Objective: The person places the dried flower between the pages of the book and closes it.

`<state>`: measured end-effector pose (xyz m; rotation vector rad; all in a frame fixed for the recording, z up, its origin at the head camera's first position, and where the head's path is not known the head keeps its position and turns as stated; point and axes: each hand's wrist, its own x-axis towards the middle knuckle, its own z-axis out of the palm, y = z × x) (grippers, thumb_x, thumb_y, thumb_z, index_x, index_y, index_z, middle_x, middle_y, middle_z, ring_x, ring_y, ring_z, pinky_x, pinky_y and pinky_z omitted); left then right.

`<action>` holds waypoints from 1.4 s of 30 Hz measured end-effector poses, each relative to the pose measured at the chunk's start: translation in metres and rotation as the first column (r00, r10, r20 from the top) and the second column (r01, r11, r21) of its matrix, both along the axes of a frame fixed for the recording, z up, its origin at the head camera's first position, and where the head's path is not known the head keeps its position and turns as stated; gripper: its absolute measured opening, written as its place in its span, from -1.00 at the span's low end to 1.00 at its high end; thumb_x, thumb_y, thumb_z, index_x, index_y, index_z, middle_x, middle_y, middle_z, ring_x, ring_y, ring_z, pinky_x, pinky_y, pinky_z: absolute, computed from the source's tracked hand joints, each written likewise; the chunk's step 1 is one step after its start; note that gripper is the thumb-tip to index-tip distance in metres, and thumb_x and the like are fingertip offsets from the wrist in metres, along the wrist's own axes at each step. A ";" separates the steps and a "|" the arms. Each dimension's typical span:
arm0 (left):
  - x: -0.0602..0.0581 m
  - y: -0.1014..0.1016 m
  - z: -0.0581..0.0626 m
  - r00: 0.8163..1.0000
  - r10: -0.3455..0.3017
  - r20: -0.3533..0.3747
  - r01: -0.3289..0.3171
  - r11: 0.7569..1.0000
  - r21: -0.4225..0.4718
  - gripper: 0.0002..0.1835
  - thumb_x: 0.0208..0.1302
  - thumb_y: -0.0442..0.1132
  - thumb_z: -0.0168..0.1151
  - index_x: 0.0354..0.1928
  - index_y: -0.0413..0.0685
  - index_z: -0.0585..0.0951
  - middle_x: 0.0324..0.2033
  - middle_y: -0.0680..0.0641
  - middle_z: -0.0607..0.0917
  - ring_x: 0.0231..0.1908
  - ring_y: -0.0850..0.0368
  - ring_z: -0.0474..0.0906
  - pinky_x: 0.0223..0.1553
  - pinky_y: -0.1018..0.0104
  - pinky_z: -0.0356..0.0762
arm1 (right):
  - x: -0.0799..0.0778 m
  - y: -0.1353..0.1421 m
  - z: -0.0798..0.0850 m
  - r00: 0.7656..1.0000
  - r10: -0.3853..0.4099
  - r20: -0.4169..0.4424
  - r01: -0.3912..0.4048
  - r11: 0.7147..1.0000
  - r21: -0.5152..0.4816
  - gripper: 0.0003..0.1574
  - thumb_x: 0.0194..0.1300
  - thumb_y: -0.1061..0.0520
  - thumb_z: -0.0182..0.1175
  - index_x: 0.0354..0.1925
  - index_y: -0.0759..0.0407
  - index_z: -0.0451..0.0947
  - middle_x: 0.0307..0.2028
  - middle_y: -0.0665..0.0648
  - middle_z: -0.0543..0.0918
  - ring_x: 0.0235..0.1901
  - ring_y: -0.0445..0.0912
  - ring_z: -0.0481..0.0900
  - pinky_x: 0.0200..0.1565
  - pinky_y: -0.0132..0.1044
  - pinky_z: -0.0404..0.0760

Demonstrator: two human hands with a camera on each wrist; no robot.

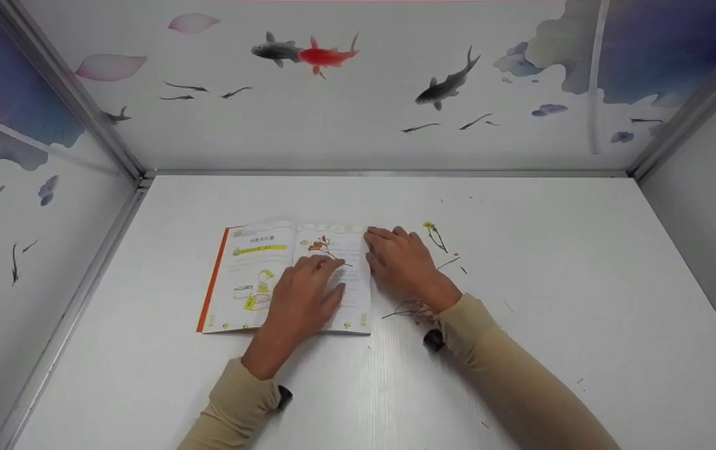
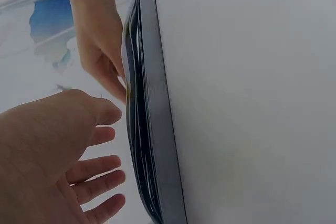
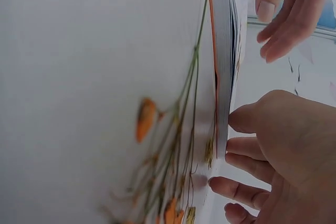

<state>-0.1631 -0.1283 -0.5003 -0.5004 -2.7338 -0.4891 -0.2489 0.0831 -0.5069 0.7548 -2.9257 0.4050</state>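
An open book [image 1: 223,303] with an orange cover edge lies flat on the table. On its right page rests a small sprig with red-orange flowers [image 1: 319,245]. My left hand [image 1: 304,290] hovers over the right page, fingertips close to the sprig's stem; its fingers look relaxed in the left wrist view. Along the book's right edge lies my right hand [image 1: 403,259], with thumb and fingertips right at the page block [image 3: 223,77] in the right wrist view. A bunch of thin-stemmed orange flowers [image 3: 146,119] lies beside the book, partly hidden under my right wrist in the head view.
A yellow-flowered sprig [image 1: 431,229] and a short stem with a red tip [image 1: 449,261] lie right of my right hand. Small plant bits [image 1: 580,381] are scattered on the white table [image 1: 114,300]. Printed panels with fish [image 1: 448,87] wall in the back and sides.
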 end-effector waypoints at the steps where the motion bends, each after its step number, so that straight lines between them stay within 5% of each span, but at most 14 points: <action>1: 0.003 0.005 0.000 0.999 -0.026 0.023 0.026 1.000 0.002 -0.55 0.31 -0.01 0.34 0.22 0.15 0.61 0.08 0.01 0.64 0.12 0.07 0.57 0.07 0.10 0.58 | 0.000 0.000 0.000 1.000 0.003 0.002 -0.003 1.000 0.003 -0.42 0.51 -0.11 0.04 0.38 0.04 0.45 0.40 0.01 0.48 0.25 0.06 0.51 0.16 0.04 0.50; 5: 0.013 0.019 -0.001 0.982 -0.122 0.148 0.118 0.993 0.030 -0.48 0.27 0.14 0.36 0.22 0.16 0.60 -0.02 0.03 0.56 0.00 0.12 0.51 -0.02 0.17 0.58 | -0.001 0.002 -0.001 1.000 0.017 0.004 -0.017 1.000 0.005 -0.38 0.51 -0.16 0.04 0.39 0.04 0.43 0.40 0.00 0.47 0.25 0.06 0.50 0.17 0.06 0.49; 15: 0.016 0.024 -0.004 0.958 -0.118 0.263 0.113 0.993 0.033 -0.38 0.23 0.20 0.37 0.28 0.18 0.53 0.06 -0.01 0.47 0.00 0.07 0.38 0.06 0.14 0.49 | -0.001 0.004 -0.001 0.999 0.030 0.014 -0.030 1.000 0.000 -0.35 0.48 -0.19 0.08 0.40 0.03 0.42 0.42 0.00 0.45 0.23 0.06 0.49 0.18 0.10 0.48; 27: 0.019 0.027 -0.006 0.975 -0.136 0.175 0.133 0.991 0.027 -0.47 0.40 -0.03 0.25 0.38 0.23 0.44 0.03 0.01 0.47 -0.06 0.11 0.43 -0.11 0.20 0.54 | 0.000 0.005 0.000 0.999 0.027 0.018 -0.026 1.000 -0.014 -0.36 0.48 -0.18 0.08 0.40 0.02 0.43 0.41 -0.01 0.46 0.22 0.06 0.49 0.15 0.09 0.48; 33: 0.020 0.032 -0.006 0.984 -0.101 0.144 0.100 0.995 0.014 -0.64 0.40 -0.12 0.21 0.20 0.30 0.57 -0.01 0.02 0.52 -0.14 0.10 0.46 -0.31 0.24 0.54 | -0.002 0.005 -0.002 1.000 0.009 0.015 -0.009 1.000 -0.008 -0.37 0.53 -0.11 0.02 0.44 0.07 0.37 0.41 0.04 0.45 0.27 0.08 0.48 0.18 0.08 0.49; 37: 0.021 0.035 -0.003 0.989 -0.042 0.139 0.042 0.999 0.007 -0.71 0.40 -0.01 0.22 0.11 0.21 0.59 -0.06 0.04 0.54 -0.16 0.11 0.51 -0.33 0.22 0.59 | -0.003 0.006 -0.003 1.000 -0.020 0.020 0.020 1.000 -0.007 -0.35 0.53 -0.10 -0.01 0.45 0.13 0.34 0.40 0.11 0.45 0.33 0.08 0.44 0.25 0.09 0.46; 42: 0.028 0.038 0.007 0.988 0.033 0.154 -0.031 0.999 -0.014 -0.46 0.36 0.25 0.18 0.18 0.06 0.53 0.03 -0.02 0.57 -0.06 0.08 0.59 -0.21 0.15 0.67 | -0.003 0.006 -0.004 0.999 -0.017 0.034 0.017 1.000 -0.025 -0.29 0.50 -0.17 0.04 0.45 0.14 0.33 0.40 0.13 0.45 0.33 0.09 0.44 0.27 0.09 0.45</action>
